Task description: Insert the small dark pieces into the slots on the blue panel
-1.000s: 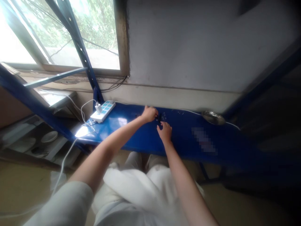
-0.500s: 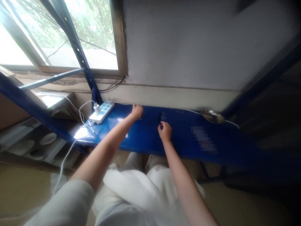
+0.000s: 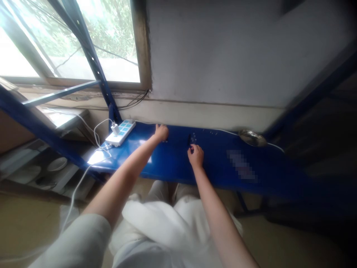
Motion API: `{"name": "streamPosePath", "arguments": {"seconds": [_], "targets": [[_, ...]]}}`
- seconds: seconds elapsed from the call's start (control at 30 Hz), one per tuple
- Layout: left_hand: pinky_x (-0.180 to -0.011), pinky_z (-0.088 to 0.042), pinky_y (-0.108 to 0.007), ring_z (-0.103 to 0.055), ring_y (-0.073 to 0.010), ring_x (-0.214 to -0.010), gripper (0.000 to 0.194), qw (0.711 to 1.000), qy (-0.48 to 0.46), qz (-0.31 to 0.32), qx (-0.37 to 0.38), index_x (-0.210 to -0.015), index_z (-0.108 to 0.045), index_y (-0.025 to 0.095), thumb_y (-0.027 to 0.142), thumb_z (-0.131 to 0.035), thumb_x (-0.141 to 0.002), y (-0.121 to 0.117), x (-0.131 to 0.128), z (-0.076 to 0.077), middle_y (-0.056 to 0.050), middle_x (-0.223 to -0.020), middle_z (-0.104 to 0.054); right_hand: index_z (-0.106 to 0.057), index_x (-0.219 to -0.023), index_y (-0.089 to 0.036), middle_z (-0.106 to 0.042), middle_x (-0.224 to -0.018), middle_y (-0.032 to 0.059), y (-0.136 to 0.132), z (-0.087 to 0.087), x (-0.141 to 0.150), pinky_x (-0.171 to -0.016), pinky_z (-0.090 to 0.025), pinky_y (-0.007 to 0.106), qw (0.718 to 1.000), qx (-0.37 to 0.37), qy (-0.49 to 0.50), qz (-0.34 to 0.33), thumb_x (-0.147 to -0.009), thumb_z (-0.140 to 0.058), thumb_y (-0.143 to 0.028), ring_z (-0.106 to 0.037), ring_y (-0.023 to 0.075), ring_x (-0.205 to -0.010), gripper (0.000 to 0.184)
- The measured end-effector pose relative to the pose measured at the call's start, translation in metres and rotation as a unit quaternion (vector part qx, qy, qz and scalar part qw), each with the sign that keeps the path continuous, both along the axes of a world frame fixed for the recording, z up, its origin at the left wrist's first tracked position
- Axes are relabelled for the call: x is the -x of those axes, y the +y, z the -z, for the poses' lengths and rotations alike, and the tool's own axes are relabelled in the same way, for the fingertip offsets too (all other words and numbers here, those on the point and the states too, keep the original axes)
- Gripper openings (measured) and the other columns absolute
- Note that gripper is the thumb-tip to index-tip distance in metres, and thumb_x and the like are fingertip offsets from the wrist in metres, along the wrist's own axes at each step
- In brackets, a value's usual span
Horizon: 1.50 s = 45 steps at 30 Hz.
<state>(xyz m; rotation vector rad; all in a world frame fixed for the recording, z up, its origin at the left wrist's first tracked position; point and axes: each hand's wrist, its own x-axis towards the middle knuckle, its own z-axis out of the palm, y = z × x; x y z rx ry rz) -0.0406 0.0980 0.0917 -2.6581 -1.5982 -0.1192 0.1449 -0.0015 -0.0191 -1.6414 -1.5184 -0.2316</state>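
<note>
My left hand [image 3: 161, 132] is stretched out to the back of a blue metal shelf [image 3: 173, 160], fingers curled down over some tiny dark pieces on the surface. My right hand [image 3: 196, 156] rests nearer the shelf's front, fingers bent, just below a small dark object [image 3: 189, 139] that stands among several little screws or beads [image 3: 193, 139]. What either hand pinches is too small to make out.
A white power strip [image 3: 121, 132] with a charger and white cable lies at the shelf's left end. A metal bowl [image 3: 252, 137] sits at the right. Blue rack posts [image 3: 92, 63] cross a window; lower shelves with dishes [image 3: 57, 163] are at left.
My left hand has moved left from beside the small dark object to the back of the shelf. The right hand has barely shifted.
</note>
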Motion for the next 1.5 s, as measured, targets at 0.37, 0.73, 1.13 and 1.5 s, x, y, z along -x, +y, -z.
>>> {"name": "streamPosePath", "arguments": {"seconds": [0.37, 0.73, 1.13, 1.5], "targets": [[-0.090, -0.025, -0.048, -0.044, -0.0297, -0.101, 0.017, 1.000, 0.005, -0.001, 0.012, -0.082, -0.068, 0.016, 0.015, -0.056, -0.069, 0.002, 0.003, 0.003, -0.012, -0.100, -0.058, -0.060, -0.091, -0.014, -0.060, -0.078, 0.0078, -0.003, -0.003, 0.001, -0.072, -0.037, 0.030, 1.000, 0.013, 0.003, 0.004, -0.079, -0.041, -0.020, -0.052, 0.0190, -0.078, 0.023], [-0.090, -0.025, -0.047, -0.045, -0.0298, -0.103, 0.023, 1.000, -0.001, 0.002, 0.006, -0.090, -0.067, 0.017, 0.018, -0.059, -0.068, 0.001, 0.006, 0.004, -0.012, -0.103, -0.058, -0.061, -0.090, -0.013, -0.061, -0.078, 0.0075, -0.002, -0.001, 0.000, -0.072, -0.037, 0.030, 1.000, 0.009, 0.017, 0.017, -0.077, -0.043, -0.019, -0.053, 0.0192, -0.077, 0.023], [-0.090, -0.030, -0.041, -0.038, -0.0279, -0.115, 0.066, 0.986, -0.038, 0.159, -0.032, -0.141, -0.011, 0.023, 0.029, -0.043, -0.083, -0.054, -0.048, 0.026, -0.013, -0.138, -0.032, -0.063, -0.095, -0.013, -0.063, -0.094, 0.0118, -0.003, -0.002, 0.001, -0.076, -0.035, 0.034, 0.993, 0.076, 0.023, 0.086, -0.076, -0.043, -0.019, -0.051, 0.0231, -0.089, 0.028], [-0.091, -0.031, -0.045, -0.039, -0.0282, -0.115, 0.064, 0.995, -0.073, 0.068, 0.027, -0.141, -0.010, 0.027, 0.018, -0.035, -0.084, -0.058, -0.074, 0.067, -0.011, -0.140, -0.030, -0.062, -0.102, -0.016, -0.055, -0.114, 0.0147, 0.002, 0.007, 0.000, -0.090, -0.032, 0.042, 0.990, 0.122, -0.024, 0.068, -0.077, -0.044, -0.022, -0.043, 0.0263, -0.111, 0.031]]}}
